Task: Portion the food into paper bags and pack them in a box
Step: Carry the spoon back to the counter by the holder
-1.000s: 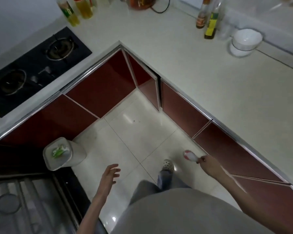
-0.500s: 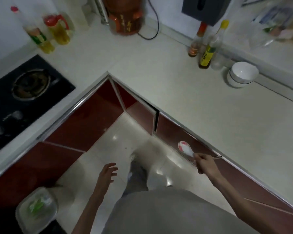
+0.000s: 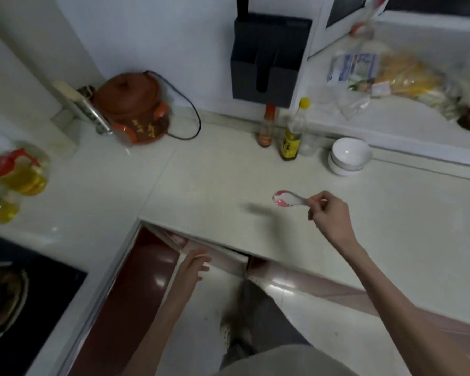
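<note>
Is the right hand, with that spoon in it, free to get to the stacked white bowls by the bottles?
Probably yes. The right hand pinches the pink-and-white spoon above bare countertop, and nothing stands between it and the stacked white bowls; its fingers, however, are occupied.

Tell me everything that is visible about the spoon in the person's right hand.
The spoon is small and looks like white ceramic or plastic, with pink or red colour along the rim of its bowl. The right hand pinches the end of its short handle between fingertips and thumb. It lies roughly level above the pale countertop, not touching it, with the bowl pointing to the left and facing up. A blurred shadow falls on the counter below it. The bowl looks empty.
</note>
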